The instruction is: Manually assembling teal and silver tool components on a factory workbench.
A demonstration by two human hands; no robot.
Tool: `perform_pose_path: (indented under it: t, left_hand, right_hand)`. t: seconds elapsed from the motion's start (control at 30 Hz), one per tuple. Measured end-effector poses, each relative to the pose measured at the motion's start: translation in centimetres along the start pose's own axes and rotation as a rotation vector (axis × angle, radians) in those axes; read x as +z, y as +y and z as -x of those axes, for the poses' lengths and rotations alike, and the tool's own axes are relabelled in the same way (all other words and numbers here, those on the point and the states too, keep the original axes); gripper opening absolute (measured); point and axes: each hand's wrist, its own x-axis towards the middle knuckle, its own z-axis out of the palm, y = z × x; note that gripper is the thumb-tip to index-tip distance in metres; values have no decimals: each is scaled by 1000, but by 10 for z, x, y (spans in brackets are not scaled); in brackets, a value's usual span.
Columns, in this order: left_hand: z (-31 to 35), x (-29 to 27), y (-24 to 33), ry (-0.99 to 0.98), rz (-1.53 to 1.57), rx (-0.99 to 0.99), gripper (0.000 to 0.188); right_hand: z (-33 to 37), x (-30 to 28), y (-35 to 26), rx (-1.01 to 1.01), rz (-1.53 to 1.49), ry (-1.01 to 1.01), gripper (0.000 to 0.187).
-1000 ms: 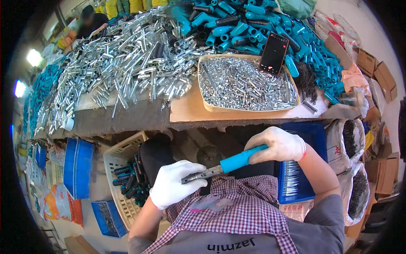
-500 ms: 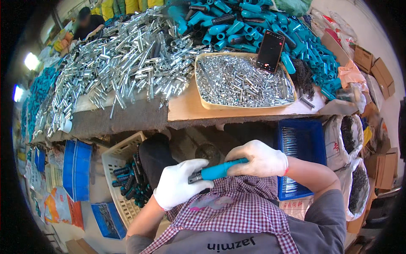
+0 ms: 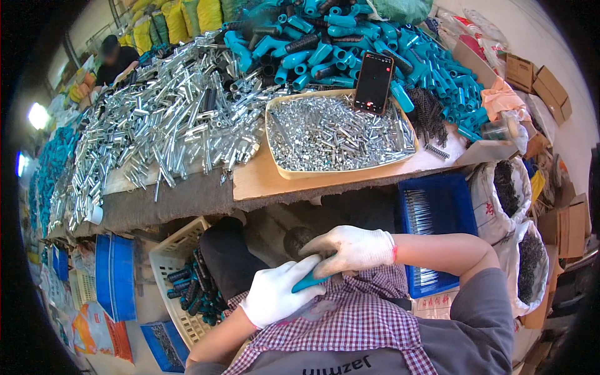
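Both hands wear white gloves and meet above my lap, over a checked apron. My left hand is closed around a teal tool handle, of which only a short stretch shows between the gloves. My right hand is closed over its other part, with fingers bent against the left hand. The handle's ends are hidden by the gloves. Beyond the hands, on the bench, a cream tray holds small metal pins and bits.
Metal tubes and teal handles are heaped on the bench. A phone leans at the tray's back. Below are a cream crate of teal-and-black handles and a blue bin with metal rods. Another person sits far left.
The hands have drawn together and lower, covering most of the teal handle; its grey metal end no longer shows. The right hand has moved left. The whole view has shifted slightly.
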Motion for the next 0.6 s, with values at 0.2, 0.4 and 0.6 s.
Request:
perform_pose_path:
  t: [0.2,0.4,0.6]
  left_hand:
    - [-12,-8,5,97,-37,-68,53]
    - [-6,-13,1,137,32,-142,54]
    - [0,-16,-1,161,32,-206,53]
  right_hand:
    - [0,-55,3,-379,657,436,24]
    - [-25,-113,14,-246,833,1011,15]
    - [-44,-122,13,-23,948,915,20]
